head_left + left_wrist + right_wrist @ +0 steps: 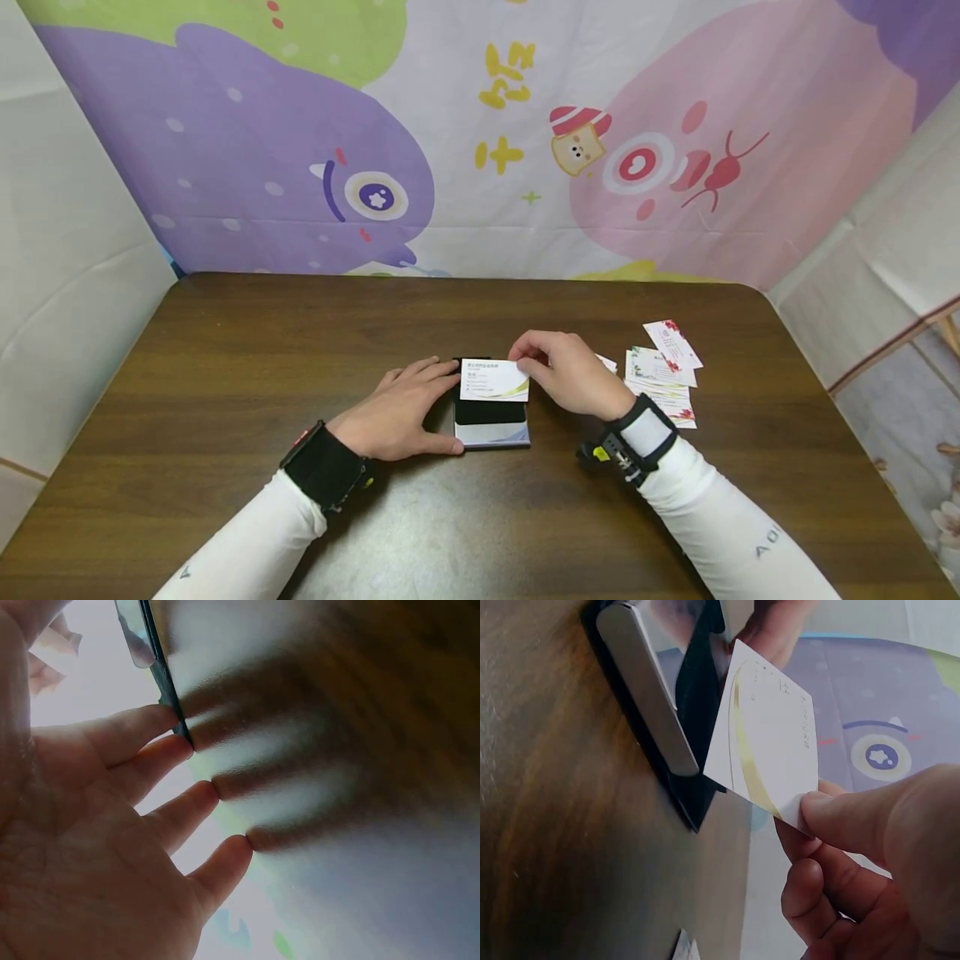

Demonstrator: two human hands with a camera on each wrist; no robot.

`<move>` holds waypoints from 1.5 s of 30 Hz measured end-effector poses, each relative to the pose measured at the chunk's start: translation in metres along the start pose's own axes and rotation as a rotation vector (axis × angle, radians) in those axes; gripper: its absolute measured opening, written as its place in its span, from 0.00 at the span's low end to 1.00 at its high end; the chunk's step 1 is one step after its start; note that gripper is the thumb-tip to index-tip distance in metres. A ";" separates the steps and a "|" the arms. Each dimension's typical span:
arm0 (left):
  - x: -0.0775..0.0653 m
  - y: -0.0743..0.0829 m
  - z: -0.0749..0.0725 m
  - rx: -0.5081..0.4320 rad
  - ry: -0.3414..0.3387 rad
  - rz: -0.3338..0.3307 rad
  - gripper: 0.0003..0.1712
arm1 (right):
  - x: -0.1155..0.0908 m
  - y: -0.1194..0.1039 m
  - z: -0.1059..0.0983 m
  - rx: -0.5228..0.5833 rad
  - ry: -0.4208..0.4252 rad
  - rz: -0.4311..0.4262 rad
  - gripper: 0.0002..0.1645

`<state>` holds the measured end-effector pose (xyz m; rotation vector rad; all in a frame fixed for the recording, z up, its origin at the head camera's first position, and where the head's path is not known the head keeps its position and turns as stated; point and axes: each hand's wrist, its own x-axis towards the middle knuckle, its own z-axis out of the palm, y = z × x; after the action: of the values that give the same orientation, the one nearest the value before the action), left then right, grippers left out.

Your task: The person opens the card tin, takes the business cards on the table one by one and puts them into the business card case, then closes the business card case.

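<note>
A white business card [489,383] with a yellow-green curved stripe hangs over an opened black and silver card case [491,412]. Thumb and fingers of my right hand [573,375] pinch the card at its right end; the right wrist view shows this card [769,739] tilted above the case's metal part [649,690]. My left hand [401,408] lies spread on the table, its thumb at the near left corner of the case and its index fingertip at the far left. In the left wrist view, its fingers [172,825] reach straight to the tabletop.
Several printed business cards [660,379] lie loosely overlapped right of my right hand. Another card [607,363] shows partly behind that hand. The brown wooden table [337,333] ends at a cartoon-printed cloth [480,242], with white cloth walls at both sides.
</note>
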<state>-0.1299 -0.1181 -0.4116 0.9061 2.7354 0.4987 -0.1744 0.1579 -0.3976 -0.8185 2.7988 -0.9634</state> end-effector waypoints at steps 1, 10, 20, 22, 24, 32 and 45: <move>0.000 0.000 0.000 -0.003 0.000 0.000 0.57 | 0.000 0.000 0.001 0.007 -0.005 -0.003 0.06; 0.000 -0.001 0.000 0.006 -0.005 -0.010 0.57 | 0.002 0.000 0.007 0.023 -0.056 0.001 0.06; 0.002 -0.001 0.001 0.012 -0.010 -0.005 0.56 | -0.003 -0.002 0.011 0.016 -0.142 0.016 0.06; 0.002 -0.001 0.001 0.012 -0.015 -0.008 0.56 | -0.004 -0.002 0.011 0.000 -0.151 0.016 0.05; 0.002 -0.001 0.001 0.014 -0.018 -0.011 0.56 | -0.006 -0.003 0.012 -0.020 -0.156 0.009 0.05; 0.002 -0.002 0.002 0.026 -0.014 -0.010 0.56 | -0.011 -0.002 0.015 -0.062 -0.151 -0.037 0.05; 0.000 -0.001 0.001 0.022 0.002 0.008 0.55 | -0.019 -0.006 0.018 -0.113 -0.168 -0.075 0.06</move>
<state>-0.1305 -0.1186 -0.4133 0.9234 2.7455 0.4718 -0.1512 0.1534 -0.4104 -0.9766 2.7151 -0.7131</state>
